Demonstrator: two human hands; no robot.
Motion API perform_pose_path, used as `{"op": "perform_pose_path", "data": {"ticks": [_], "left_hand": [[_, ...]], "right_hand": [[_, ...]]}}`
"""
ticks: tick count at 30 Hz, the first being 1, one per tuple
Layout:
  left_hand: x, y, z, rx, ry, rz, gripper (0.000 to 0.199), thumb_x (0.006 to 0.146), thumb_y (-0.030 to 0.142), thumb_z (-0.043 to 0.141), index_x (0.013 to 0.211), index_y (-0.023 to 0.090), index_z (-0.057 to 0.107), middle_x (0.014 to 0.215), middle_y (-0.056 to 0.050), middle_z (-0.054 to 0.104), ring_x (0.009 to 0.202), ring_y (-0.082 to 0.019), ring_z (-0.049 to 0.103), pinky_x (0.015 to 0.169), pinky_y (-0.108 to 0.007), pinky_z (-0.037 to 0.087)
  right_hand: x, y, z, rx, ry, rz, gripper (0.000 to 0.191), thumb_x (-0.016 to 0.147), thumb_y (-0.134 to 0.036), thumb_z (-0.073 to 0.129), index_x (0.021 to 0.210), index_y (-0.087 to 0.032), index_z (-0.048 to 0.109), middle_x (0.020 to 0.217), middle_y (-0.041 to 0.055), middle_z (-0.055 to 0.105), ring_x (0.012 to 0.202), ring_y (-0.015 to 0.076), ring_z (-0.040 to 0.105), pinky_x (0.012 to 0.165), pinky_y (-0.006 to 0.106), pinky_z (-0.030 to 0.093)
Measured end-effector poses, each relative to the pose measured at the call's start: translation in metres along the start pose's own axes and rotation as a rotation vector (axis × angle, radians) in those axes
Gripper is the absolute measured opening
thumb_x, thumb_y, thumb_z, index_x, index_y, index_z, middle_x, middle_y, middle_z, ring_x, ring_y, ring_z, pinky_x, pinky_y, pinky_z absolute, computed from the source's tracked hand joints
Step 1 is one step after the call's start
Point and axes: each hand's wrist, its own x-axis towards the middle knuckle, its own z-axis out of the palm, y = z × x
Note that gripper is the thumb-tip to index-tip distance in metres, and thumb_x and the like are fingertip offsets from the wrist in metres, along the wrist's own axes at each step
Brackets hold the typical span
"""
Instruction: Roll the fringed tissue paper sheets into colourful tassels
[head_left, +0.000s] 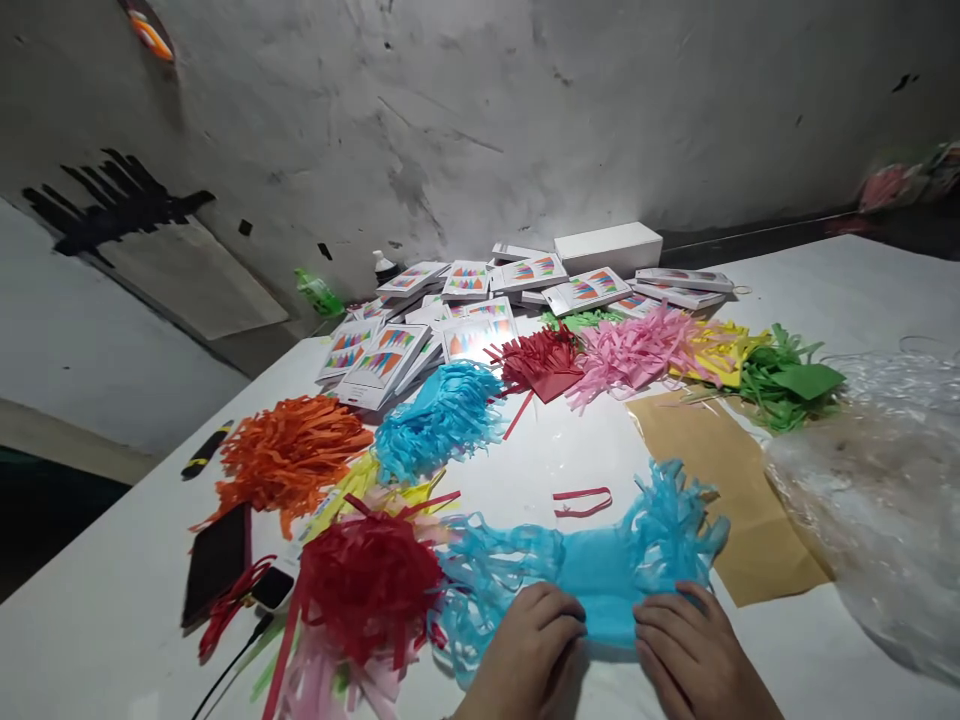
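Note:
A sheet of blue fringed tissue paper lies across the white table in front of me, its cut strips spreading to the left and right of an uncut middle band. My left hand grips the near edge of that band at its left end, fingers curled over it. At the right end, my right hand holds the same edge with bent fingers; both thumbs are hidden. Just left of the blue sheet sits a heap of red fringed tissue paper. Beyond the sheet lies a thin red strip.
Orange fringed paper, a second blue bundle and pink fringes lie around. White printed boxes are piled by the wall. Brown paper and clear plastic are on the right, a dark phone on the left.

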Motion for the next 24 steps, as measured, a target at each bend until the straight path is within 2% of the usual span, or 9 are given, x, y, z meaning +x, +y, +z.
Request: {"op": "perform_pose_path", "data": {"ticks": [3,6,10,11,13,16,18,21,24], "left_hand": [[0.002,0.000,-0.003,-0.052,-0.034,-0.046,0.020,0.094,0.011,0.048,0.101,0.023,0.063,0.106,-0.003,0.071,0.099,-0.018,0.063,0.089,-0.032,0.052],[0.003,0.001,-0.003,-0.069,-0.056,-0.077,0.020,0.095,0.012,0.047,0.098,0.023,0.063,0.108,-0.003,0.071,0.100,-0.018,0.063,0.090,-0.032,0.051],[0.003,0.001,0.006,-0.068,-0.027,-0.148,0.023,0.097,0.016,0.041,0.096,0.024,0.063,0.104,-0.004,0.072,0.096,-0.020,0.063,0.088,-0.034,0.051],[0.002,0.000,0.010,-0.061,0.002,-0.166,0.025,0.097,0.017,0.039,0.096,0.023,0.062,0.100,-0.004,0.072,0.094,-0.021,0.063,0.086,-0.035,0.051],[0.000,-0.004,0.017,-0.031,0.068,-0.170,0.026,0.097,0.019,0.036,0.096,0.023,0.062,0.095,-0.005,0.072,0.088,-0.022,0.063,0.082,-0.036,0.050],[-0.001,-0.008,0.023,0.031,0.088,-0.112,0.018,0.095,0.025,0.047,0.107,0.023,0.060,0.104,-0.005,0.073,0.092,-0.023,0.063,0.086,-0.039,0.047],[0.001,-0.009,0.021,0.062,0.069,-0.121,0.018,0.094,0.025,0.051,0.110,0.025,0.060,0.106,-0.004,0.073,0.095,-0.023,0.063,0.088,-0.039,0.044],[0.014,-0.004,0.013,0.116,0.039,-0.275,0.023,0.098,0.018,0.041,0.096,0.025,0.063,0.090,-0.001,0.073,0.086,-0.021,0.064,0.084,-0.038,0.042],[0.035,0.001,0.003,0.219,-0.064,-0.455,0.030,0.101,0.022,0.038,0.087,0.022,0.064,0.083,-0.003,0.073,0.081,-0.022,0.065,0.081,-0.038,0.042]], "right_hand": [[0.010,-0.002,-0.004,0.036,-0.042,0.069,0.030,0.097,-0.022,0.041,0.081,-0.027,0.067,0.077,-0.0035,0.075,0.076,0.0179,0.070,0.085,0.041,0.049],[0.016,-0.002,-0.006,0.033,-0.075,0.053,0.031,0.098,-0.024,0.040,0.081,-0.028,0.067,0.076,-0.0043,0.075,0.073,0.0170,0.069,0.082,0.040,0.048],[0.017,0.002,-0.001,-0.093,-0.054,-0.119,0.028,0.096,-0.024,0.042,0.103,-0.026,0.068,0.108,0.0025,0.078,0.103,0.0236,0.069,0.098,0.046,0.042],[0.017,0.004,0.001,-0.104,-0.055,-0.174,0.030,0.096,-0.020,0.040,0.105,-0.025,0.068,0.112,0.0033,0.078,0.110,0.0235,0.067,0.103,0.046,0.039],[0.018,0.006,0.005,-0.077,-0.072,-0.239,0.036,0.095,-0.011,0.035,0.101,-0.024,0.068,0.104,0.0018,0.079,0.109,0.0201,0.068,0.108,0.043,0.036],[0.023,0.008,0.005,0.007,-0.109,-0.143,0.033,0.095,-0.013,0.035,0.093,-0.026,0.066,0.083,-0.0022,0.077,0.090,0.0180,0.071,0.099,0.041,0.044],[0.027,0.009,0.003,0.044,-0.191,-0.031,0.027,0.095,-0.016,0.040,0.091,-0.028,0.064,0.079,-0.0032,0.073,0.084,0.0188,0.069,0.087,0.040,0.048],[0.035,0.010,0.003,0.008,-0.289,0.086,0.021,0.095,-0.018,0.044,0.089,-0.028,0.061,0.077,-0.0036,0.069,0.077,0.0185,0.066,0.075,0.036,0.047],[0.039,0.014,0.012,-0.122,-0.252,0.111,0.019,0.095,-0.022,0.046,0.085,-0.027,0.060,0.072,-0.0033,0.067,0.069,0.0189,0.063,0.071,0.036,0.042]]}}
